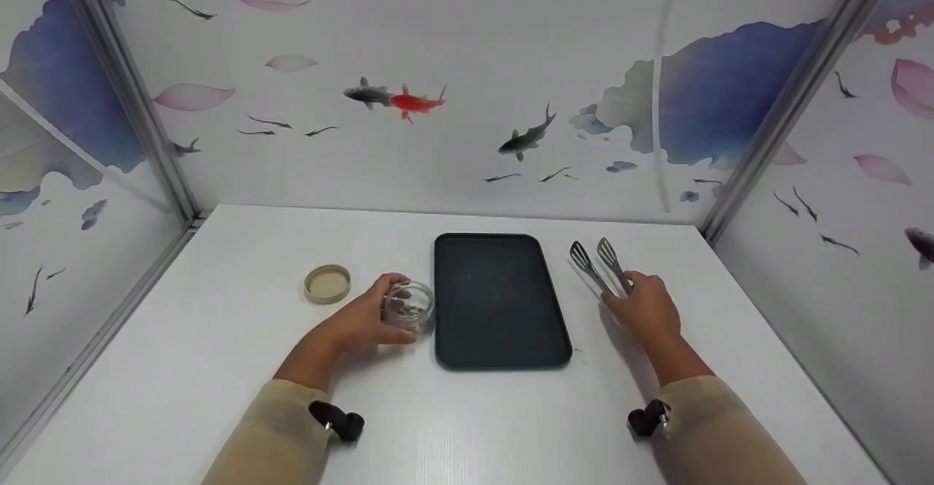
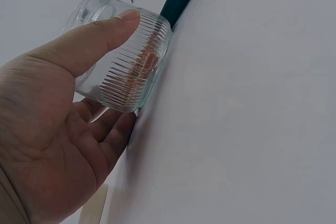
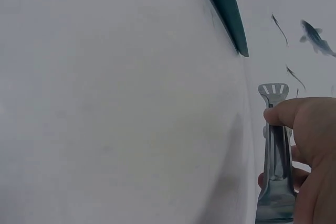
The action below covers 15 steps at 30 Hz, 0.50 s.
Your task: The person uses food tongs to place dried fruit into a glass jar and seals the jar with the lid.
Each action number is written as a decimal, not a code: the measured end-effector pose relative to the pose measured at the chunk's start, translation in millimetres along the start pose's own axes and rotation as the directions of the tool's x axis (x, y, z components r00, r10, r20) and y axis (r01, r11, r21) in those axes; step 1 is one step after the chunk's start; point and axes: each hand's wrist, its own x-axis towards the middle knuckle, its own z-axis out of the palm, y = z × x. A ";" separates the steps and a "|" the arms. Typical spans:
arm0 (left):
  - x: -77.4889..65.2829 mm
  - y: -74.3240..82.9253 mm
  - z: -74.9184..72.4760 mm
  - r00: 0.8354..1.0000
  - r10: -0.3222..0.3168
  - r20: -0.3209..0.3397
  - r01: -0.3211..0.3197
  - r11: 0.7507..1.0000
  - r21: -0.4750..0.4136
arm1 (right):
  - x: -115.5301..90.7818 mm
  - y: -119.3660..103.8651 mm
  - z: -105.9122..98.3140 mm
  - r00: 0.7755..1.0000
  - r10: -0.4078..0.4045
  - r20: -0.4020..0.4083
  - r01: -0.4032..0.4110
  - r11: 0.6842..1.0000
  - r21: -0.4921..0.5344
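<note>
Beige sleeves (image 1: pixel 281 427) lay nearest, each with a black fitting (image 1: pixel 343 424) at the cuff. Ahead of them, the left hand (image 1: pixel 366 317) grasped a ribbed glass jar (image 1: pixel 410 308), thumb on the near side and fingers round the far side. It was upright, mouth up, with reddish-brown pieces (image 2: pixel 149 62) inside, just beside the left edge of a dark green tray (image 1: pixel 503 303); whether its base touched the white table (image 1: pixel 481 427) could not be told. Off the tray's right side, the right hand (image 1: pixel 648 308) gripped grey tongs (image 3: pixel 278 156). Their 2 slotted heads (image 1: pixel 607 253) stood apart and pointed away from the person, toward the back wall (image 1: pixel 452 157), the long axis slanting leftward. Lengthwise, the tray ran from front to back. A round tan lid (image 1: pixel 327 286) lay left of the jar.
</note>
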 end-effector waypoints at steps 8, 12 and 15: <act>-1.2 0.9 -0.8 1.000 0.016 0.005 -0.016 1.000 0.000 | -2.3 7.4 -0.2 0.999 0.034 -0.002 -0.034 0.999 0.010; -1.6 0.1 -1.0 1.000 0.016 0.020 -0.016 1.000 -0.009 | -1.5 10.5 1.3 0.999 0.050 0.013 -0.050 0.998 0.028; -2.0 -0.6 -1.1 0.999 0.021 0.033 -0.020 1.000 -0.022 | -0.7 11.4 2.7 0.998 0.057 0.022 -0.058 0.998 0.037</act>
